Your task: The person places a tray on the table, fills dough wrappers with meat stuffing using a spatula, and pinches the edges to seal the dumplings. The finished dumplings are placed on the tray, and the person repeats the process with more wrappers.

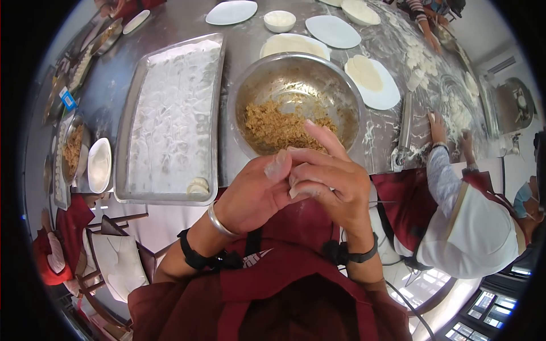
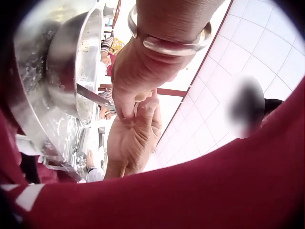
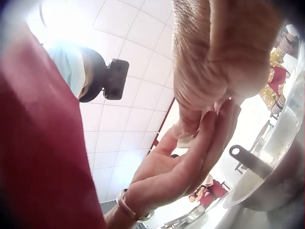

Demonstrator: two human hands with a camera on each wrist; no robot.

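Both left hand (image 1: 253,190) and right hand (image 1: 338,182) pinch a mostly hidden dough piece (image 3: 187,142) between bent fingers (image 1: 320,174).

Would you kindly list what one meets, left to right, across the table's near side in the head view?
White oval bowl, floured metal tray, large metal bowl, white plate with dough wrappers, metal bar, another person's hand.

The left forearm (image 1: 172,265) and the right forearm (image 1: 367,274) are angled inward and upward, with both elbows bent. The left hand (image 1: 250,190) is turned partly palm-up, its fingers bent toward the right hand (image 1: 340,177). On the right, the thumb and nearest fingers are curled in a pinch, while one finger (image 1: 330,140) is stretched out apart. The hands are joined at the fingertips, where the left fingers are partly hidden.
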